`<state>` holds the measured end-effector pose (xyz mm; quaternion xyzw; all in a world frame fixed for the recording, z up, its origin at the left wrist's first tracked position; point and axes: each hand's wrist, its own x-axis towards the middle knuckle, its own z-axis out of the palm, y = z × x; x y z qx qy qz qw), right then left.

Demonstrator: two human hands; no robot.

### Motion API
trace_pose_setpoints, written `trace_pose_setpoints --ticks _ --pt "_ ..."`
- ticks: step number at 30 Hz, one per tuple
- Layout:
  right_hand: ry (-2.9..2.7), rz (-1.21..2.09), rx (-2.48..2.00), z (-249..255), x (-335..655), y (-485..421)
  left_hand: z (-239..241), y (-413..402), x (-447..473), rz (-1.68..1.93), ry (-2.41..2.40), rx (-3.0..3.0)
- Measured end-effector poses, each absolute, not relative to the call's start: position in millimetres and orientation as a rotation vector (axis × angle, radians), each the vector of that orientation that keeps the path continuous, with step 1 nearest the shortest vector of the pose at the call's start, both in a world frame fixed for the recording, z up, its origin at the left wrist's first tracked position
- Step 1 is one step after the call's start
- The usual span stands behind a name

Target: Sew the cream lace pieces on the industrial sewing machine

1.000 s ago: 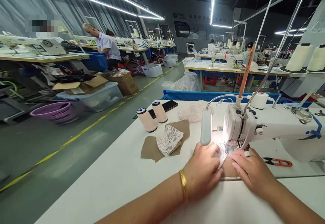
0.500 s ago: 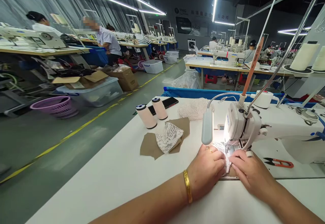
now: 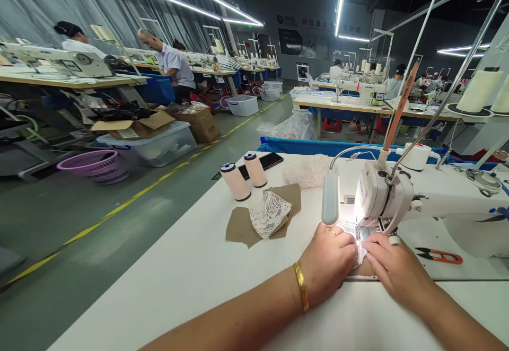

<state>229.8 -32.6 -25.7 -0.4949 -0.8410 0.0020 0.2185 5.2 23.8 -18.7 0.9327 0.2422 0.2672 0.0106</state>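
A strip of white lace [image 3: 361, 255] lies under the needle area of a white sewing machine [image 3: 437, 197], lit by the machine's lamp. My left hand [image 3: 328, 263] is closed on the lace's left side, its fingers curled and a gold bracelet on the wrist. From the right, my right hand [image 3: 393, 269] grips the lace's edge with thumb and fingertips close together. The presser foot and needle are partly lost in glare. To the left, another white lace piece [image 3: 270, 214] rests on brown card patterns [image 3: 240, 226].
Two thread cones, one nearer [image 3: 235, 181] and one behind [image 3: 255, 169], stand beside a black phone [image 3: 272, 160]. A bundle of cream lace [image 3: 308, 170] lies farther back. Orange thread snips [image 3: 439, 256] lie right of my hands. Co-workers sit at machines across the aisle.
The whole view has shifted slightly to the left, so things appear a little farther right. Both hands keep hold of the lace at the machine, with only slight finger movement.
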Motion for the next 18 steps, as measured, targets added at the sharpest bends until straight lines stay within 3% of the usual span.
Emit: trace_pose_setpoints --ticks 9,18 --pt "-2.343 0.096 -1.249 -25.1 233.2 -38.8 -30.5 20.6 1.8 0.936 0.534 2.832" --pt "-2.337 0.043 -1.301 -28.8 232.5 -33.8 -32.1 27.0 3.2 0.881 0.622 2.879"
